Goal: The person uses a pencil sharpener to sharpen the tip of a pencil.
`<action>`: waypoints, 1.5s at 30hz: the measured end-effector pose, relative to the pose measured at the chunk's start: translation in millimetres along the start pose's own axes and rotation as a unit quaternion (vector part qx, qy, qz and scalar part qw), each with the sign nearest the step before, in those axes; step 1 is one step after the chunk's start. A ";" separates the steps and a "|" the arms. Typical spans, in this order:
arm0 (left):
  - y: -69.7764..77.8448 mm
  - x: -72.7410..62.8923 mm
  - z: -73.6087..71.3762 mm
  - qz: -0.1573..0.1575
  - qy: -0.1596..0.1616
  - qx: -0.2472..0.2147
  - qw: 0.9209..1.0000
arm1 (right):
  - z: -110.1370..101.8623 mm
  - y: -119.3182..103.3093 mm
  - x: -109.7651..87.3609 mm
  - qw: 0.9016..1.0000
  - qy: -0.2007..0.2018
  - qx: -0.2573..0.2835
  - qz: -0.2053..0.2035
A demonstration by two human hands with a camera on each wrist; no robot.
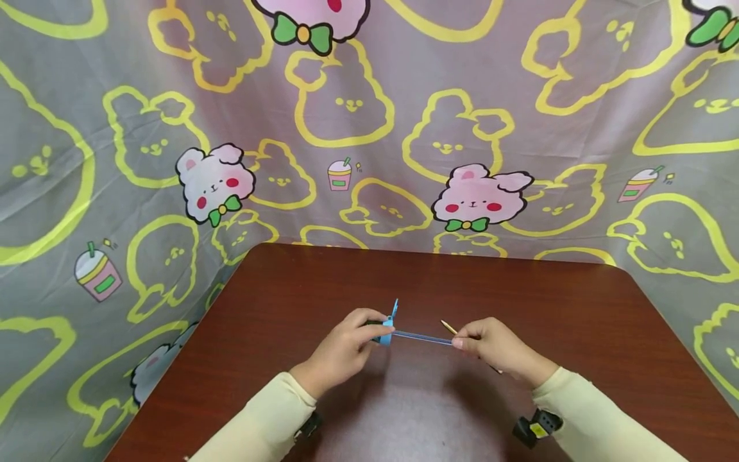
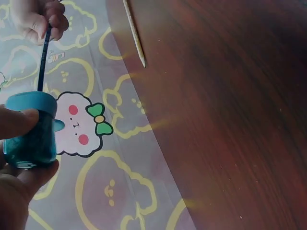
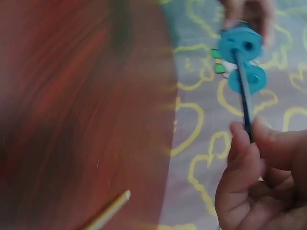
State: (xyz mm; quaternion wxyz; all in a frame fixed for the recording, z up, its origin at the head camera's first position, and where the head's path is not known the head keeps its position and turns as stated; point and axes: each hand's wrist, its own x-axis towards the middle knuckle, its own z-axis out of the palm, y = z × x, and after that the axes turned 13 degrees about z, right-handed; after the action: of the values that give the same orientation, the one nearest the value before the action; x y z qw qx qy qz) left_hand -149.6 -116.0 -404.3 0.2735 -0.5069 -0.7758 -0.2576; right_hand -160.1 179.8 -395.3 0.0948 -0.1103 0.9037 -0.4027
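Note:
A blue pencil sharpener [image 1: 386, 335] lies between the thumb and fingers of my left hand [image 1: 343, 346], held above the table. Its see-through teal body [image 2: 31, 143] shows in the left wrist view. The round lid [image 3: 249, 80] hangs flipped away from the top, which has two holes of different sizes. A dark blue pencil [image 1: 424, 337] has one end in the smaller hole. My right hand [image 1: 499, 346] pinches that pencil near its other end with thumb and fingertips. The pencil tip inside the sharpener is hidden.
On the brown table [image 1: 323, 276] lies a second, light wood-coloured pencil [image 2: 134, 36], sharpened end pointing away, partly behind my right hand in the head view. A curtain [image 1: 398, 128] printed with cartoon rabbits encloses the table's back and sides.

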 end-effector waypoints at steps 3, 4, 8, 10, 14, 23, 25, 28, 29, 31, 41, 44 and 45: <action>-0.4 0.7 0.4 -0.032 -0.001 -0.022 0.999 | 2.6 0.6 1.1 0.995 0.055 -0.055 -0.062; -0.4 1.1 0.3 -0.051 0.000 -0.038 0.998 | 4.0 1.1 1.2 0.987 0.090 -0.082 -0.103; -1.0 2.9 -0.4 -0.123 0.012 -0.104 0.987 | 8.2 3.7 2.4 0.921 0.228 -0.153 -0.276; -0.7 3.6 -1.4 -0.136 0.018 -0.120 0.983 | 9.1 4.4 2.9 0.889 0.268 -0.171 -0.328; -0.1 4.2 -2.6 -0.091 0.010 -0.086 0.992 | 8.5 3.3 -0.1 0.931 0.200 -0.120 -0.279; 0.9 5.7 -0.2 -0.043 0.010 -0.046 0.998 | 2.4 -4.2 -3.2 0.981 0.134 -0.101 -0.097; 0.6 5.8 -0.1 -0.067 0.016 -0.070 0.995 | 3.7 -2.5 -2.8 0.963 0.187 -0.129 -0.144; 1.0 6.3 -1.5 -0.096 0.022 -0.098 0.990 | 4.9 1.1 -2.3 0.935 0.245 -0.139 -0.217; 0.9 6.3 -1.7 -0.102 0.022 -0.103 0.989 | 5.3 2.0 -2.1 0.925 0.256 -0.139 -0.244; 1.1 6.4 -2.7 -0.106 0.018 -0.104 0.989 | 6.3 3.5 -1.2 0.906 0.270 -0.137 -0.295; 2.4 8.3 -8.0 -0.030 -0.027 -0.025 0.999 | 7.1 -4.1 -8.1 0.953 0.207 -0.094 -0.202; 2.1 7.6 -8.6 -0.005 -0.017 -0.013 1.000 | -0.2 -9.2 -8.4 0.983 0.127 -0.058 -0.116; 1.6 7.3 -8.5 0.005 -0.011 -0.009 1.000 | -3.3 -10.6 -7.8 0.991 0.093 -0.042 -0.085</action>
State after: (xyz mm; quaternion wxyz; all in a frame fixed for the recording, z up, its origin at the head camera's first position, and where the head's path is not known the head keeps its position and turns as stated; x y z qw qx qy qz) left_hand -149.2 -116.4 -393.0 0.2613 -0.5159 -0.7739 -0.2581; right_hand -152.2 177.4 -384.6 -0.0292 -0.1527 0.9120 -0.3796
